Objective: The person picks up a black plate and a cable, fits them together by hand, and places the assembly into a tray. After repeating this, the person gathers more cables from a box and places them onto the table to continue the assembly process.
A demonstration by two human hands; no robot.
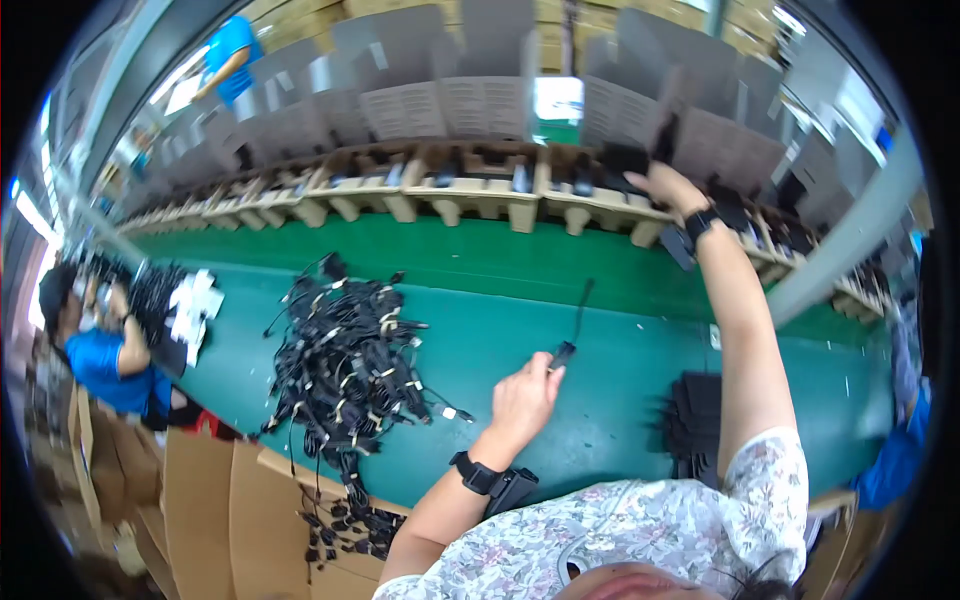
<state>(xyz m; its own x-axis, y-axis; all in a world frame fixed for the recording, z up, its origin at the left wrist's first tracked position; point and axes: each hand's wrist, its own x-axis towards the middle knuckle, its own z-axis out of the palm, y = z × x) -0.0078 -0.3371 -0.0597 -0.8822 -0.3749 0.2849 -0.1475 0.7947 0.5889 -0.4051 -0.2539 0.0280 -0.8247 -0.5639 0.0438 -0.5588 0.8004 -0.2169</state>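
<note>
My left hand (525, 403) is closed around a small bundled black cable (563, 354), held just above the green table. One thin end of that cable points away from me. My right arm stretches far forward to the row of open boxes. There my right hand (670, 188) grips the edge of a black flat square piece (625, 164) over a brown tray (590, 195); some of its fingers are hidden. Left of my left hand lies a large tangled heap of black cables (345, 350) with pale ties and light connector ends.
Open boxes with upright grey lids (390, 50) line the table's far side. A stack of black flat pieces (695, 410) lies near my right elbow. A metal post (850, 225) rises at right. Cardboard (205, 510) stands below left. A co-worker in blue (110, 360) sits at left.
</note>
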